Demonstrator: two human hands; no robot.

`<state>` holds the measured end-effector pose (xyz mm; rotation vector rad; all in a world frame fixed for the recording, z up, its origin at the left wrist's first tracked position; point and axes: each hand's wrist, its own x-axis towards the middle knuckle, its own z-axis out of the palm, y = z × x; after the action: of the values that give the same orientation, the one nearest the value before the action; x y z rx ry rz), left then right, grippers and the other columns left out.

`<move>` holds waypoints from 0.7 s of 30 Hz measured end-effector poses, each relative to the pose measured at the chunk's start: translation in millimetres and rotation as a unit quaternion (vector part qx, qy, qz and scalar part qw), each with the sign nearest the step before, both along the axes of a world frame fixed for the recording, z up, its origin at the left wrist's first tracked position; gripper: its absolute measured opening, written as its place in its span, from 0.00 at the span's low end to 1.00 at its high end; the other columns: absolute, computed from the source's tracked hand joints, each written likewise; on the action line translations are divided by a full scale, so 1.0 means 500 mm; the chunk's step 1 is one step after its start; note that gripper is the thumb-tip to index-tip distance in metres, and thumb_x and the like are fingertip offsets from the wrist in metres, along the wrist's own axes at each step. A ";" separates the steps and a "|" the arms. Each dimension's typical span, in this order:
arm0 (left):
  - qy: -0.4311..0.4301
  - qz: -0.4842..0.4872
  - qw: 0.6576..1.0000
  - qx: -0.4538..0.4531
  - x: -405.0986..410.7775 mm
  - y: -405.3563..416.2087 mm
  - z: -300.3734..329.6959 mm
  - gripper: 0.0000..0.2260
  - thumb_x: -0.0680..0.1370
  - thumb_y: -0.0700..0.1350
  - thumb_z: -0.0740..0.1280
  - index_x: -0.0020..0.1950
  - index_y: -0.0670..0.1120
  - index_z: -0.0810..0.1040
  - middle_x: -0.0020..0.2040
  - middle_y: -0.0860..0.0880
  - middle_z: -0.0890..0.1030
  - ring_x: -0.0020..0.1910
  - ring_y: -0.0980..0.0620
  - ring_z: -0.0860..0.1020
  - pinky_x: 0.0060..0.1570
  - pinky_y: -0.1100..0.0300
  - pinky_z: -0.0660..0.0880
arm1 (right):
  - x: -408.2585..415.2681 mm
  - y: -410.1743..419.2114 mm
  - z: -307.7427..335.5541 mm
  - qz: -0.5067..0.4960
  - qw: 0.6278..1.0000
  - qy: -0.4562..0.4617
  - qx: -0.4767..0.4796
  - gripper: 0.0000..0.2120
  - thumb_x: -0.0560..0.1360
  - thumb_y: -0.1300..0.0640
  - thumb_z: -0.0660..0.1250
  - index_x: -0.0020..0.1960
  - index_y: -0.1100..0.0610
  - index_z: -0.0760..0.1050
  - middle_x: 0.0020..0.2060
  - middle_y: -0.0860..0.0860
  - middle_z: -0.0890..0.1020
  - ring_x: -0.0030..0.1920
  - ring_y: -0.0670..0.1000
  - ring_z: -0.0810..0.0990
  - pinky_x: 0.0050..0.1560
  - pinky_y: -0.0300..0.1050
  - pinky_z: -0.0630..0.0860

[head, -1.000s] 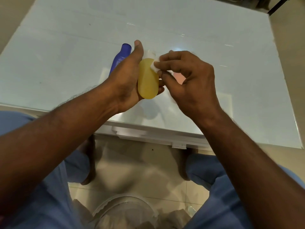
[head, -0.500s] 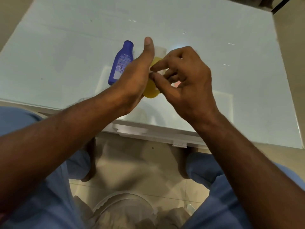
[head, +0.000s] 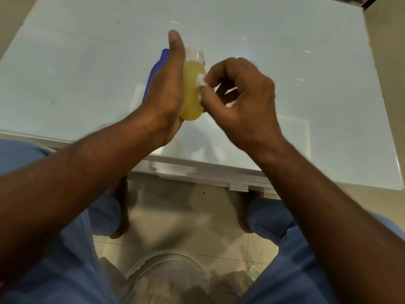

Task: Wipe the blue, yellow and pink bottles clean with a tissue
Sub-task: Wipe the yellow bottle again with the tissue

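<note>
Yellow bottle [head: 192,93] is clasped in left hand [head: 166,93], leaving 1 side exposed; right hand [head: 238,95] pinches tissue [head: 201,81] against that side to wipe.

Your left hand [head: 166,93] is raised, thumb pointing straight up and away from you, palm and fingers wrapped around the yellow bottle [head: 192,93]. Left forearm enters from lower left. Your right hand [head: 243,99] has curled fingers, its fingertips [head: 208,77] pinching a white tissue [head: 200,81] against the bottle's side. Right forearm enters from lower right.
</note>
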<state>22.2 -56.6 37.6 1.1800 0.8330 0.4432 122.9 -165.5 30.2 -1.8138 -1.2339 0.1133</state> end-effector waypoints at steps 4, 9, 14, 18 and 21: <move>0.026 -0.014 0.998 0.050 -0.007 -0.012 -0.011 0.33 0.83 0.68 0.48 0.56 0.47 0.84 0.56 0.39 0.85 0.56 0.44 0.86 0.60 0.43 0.82 | -0.025 -0.005 -0.013 0.064 0.991 -0.111 -0.050 0.07 0.78 0.56 0.71 0.49 0.60 0.81 0.44 0.52 0.82 0.45 0.52 0.80 0.47 0.63 0.79; 0.014 -0.059 0.995 0.076 0.002 -0.060 -0.020 0.22 0.81 0.67 0.50 0.38 0.75 0.81 0.38 0.60 0.86 0.39 0.57 0.87 0.39 0.52 0.85 | 0.011 0.005 0.001 -0.037 0.994 -0.090 0.040 0.05 0.79 0.61 0.72 0.49 0.64 0.79 0.44 0.52 0.78 0.44 0.47 0.76 0.43 0.41 0.76; 0.009 -0.036 0.997 0.064 0.001 -0.031 -0.017 0.33 0.81 0.69 0.48 0.44 0.51 0.86 0.41 0.47 0.86 0.47 0.48 0.87 0.51 0.49 0.84 | -0.011 -0.004 0.000 0.042 0.995 -0.086 -0.034 0.06 0.75 0.56 0.71 0.47 0.60 0.79 0.41 0.50 0.79 0.42 0.49 0.77 0.47 0.53 0.77; 0.006 0.001 0.999 0.050 -0.004 -0.005 -0.015 0.37 0.83 0.68 0.44 0.66 0.42 0.78 0.52 0.39 0.85 0.52 0.46 0.87 0.58 0.45 0.83 | -0.047 -0.012 -0.012 0.131 0.967 -0.193 -0.104 0.07 0.75 0.55 0.69 0.51 0.57 0.80 0.44 0.49 0.78 0.44 0.48 0.74 0.56 0.47 0.62; 0.005 -0.045 0.994 0.103 -0.005 -0.025 -0.007 0.35 0.84 0.64 0.44 0.60 0.40 0.80 0.53 0.38 0.85 0.55 0.45 0.86 0.57 0.47 0.83 | -0.025 -0.010 -0.004 0.087 0.980 -0.166 -0.062 0.08 0.78 0.56 0.68 0.52 0.60 0.79 0.45 0.48 0.77 0.45 0.52 0.77 0.52 0.59 0.76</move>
<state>20.0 -68.9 33.9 1.4060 0.7516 0.4565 110.2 -170.3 28.1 -1.8795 -1.6535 -0.0173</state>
